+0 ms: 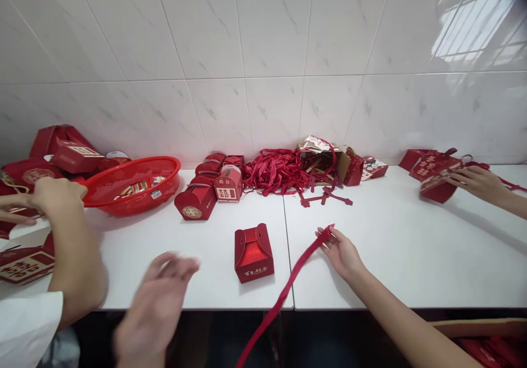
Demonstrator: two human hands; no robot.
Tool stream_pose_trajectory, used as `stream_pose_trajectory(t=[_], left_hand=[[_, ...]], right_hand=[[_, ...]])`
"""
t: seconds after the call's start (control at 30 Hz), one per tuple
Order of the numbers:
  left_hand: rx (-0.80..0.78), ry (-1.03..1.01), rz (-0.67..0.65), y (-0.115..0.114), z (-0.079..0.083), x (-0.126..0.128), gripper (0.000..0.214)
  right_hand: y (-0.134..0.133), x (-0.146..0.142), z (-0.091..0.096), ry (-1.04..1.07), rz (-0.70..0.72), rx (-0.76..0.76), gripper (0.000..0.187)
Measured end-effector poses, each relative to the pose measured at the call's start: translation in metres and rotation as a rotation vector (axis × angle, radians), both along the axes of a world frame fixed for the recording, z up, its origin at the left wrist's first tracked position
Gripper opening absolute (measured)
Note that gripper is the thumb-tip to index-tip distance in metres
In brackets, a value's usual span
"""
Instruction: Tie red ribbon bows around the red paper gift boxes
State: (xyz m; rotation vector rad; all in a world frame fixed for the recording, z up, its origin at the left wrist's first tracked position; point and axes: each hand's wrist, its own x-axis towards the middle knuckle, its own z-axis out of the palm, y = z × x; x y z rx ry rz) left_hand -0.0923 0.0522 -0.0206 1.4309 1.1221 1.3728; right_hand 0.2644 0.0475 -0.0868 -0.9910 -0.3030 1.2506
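In the head view, the end of a red ribbon [284, 294] is pinched between the thumb and fingers of the right hand [341, 254], its length seen running down past the front edge of the white table [391, 258]. The left hand [158, 296] is blurred; whether its fingertips are touching cannot be told. A small red box [254, 263] is set on the table between both hands. Behind it, a heap of ribbons [274, 171] is seen near the wall [272, 110]

The ribbon [293, 277] is showing crimson, the six-o'clock box [254, 255] is bearing pale lettering [256, 272] on dark red, and the nine-o'clock basket [132, 207] is glowing bright red.
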Motion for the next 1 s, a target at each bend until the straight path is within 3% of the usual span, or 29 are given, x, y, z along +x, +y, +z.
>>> stream_pose_trajectory(t=[0.13, 0.23, 0.37, 0.47, 0.6, 0.8, 1.0], left_hand=[[0.095, 0.289, 0.001, 0.008, -0.023, 0.047, 0.059], [0.176, 0.400, -0.060, 0.015, -0.033, 0.072, 0.054], [0.171, 0.512, -0.193, 0.013, -0.032, 0.084, 0.034], [0.152, 0.582, -0.319, 0.001, -0.025, 0.087, 0.037], [0.196, 0.673, -0.419, -0.014, -0.016, 0.092, 0.044], [0.305, 0.720, -0.409, -0.016, -0.006, 0.103, 0.034], [0.312, 0.665, -0.389, -0.011, -0.002, 0.110, 0.027]], right_hand=[[-0.008, -0.012, 0.012, -0.050, 0.161, 0.055, 0.020], [-0.017, -0.022, 0.023, -0.105, 0.352, 0.124, 0.027], [-0.026, -0.032, 0.032, -0.210, 0.566, 0.161, 0.031], [-0.032, -0.038, 0.037, -0.295, 0.666, 0.165, 0.033], [-0.041, -0.045, 0.049, -0.453, 0.710, 0.145, 0.037], [-0.044, -0.057, 0.064, -0.572, 0.690, 0.111, 0.039], [-0.035, -0.066, 0.070, -0.634, 0.696, 0.100, 0.041]])
